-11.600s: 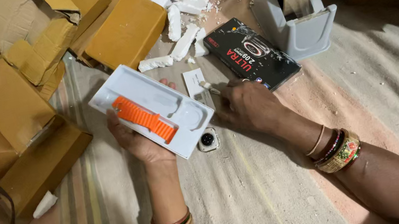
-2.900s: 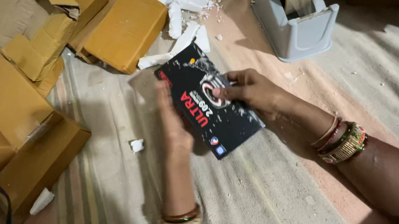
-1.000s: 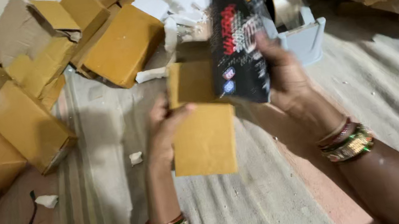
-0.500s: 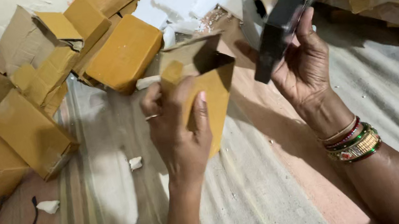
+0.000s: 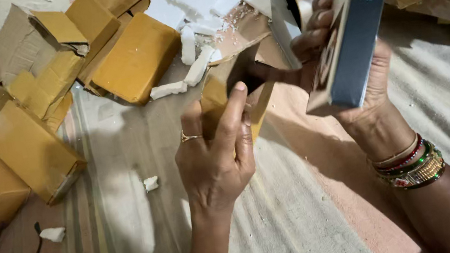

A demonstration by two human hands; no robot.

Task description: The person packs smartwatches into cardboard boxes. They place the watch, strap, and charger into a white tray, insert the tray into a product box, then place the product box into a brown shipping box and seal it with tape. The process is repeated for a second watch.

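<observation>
Gripping an open brown cardboard carton [image 5: 231, 92], the left hand [image 5: 215, 158] wraps fingers round its body, open mouth turned toward the other hand — flaps splayed, dark inside. The right hand [image 5: 359, 78] clamps a black retail box [image 5: 351, 28] just beside that mouth, edge-on and tilted, thumb side hidden behind it — held so its narrow end lines up with the opening. The box is slim, glossy, with white lettering on its spine. Beyond both grips: more cardboard cartons [image 5: 133, 57] and white foam scraps [image 5: 187, 42] on striped cloth [image 5: 118, 209].
</observation>
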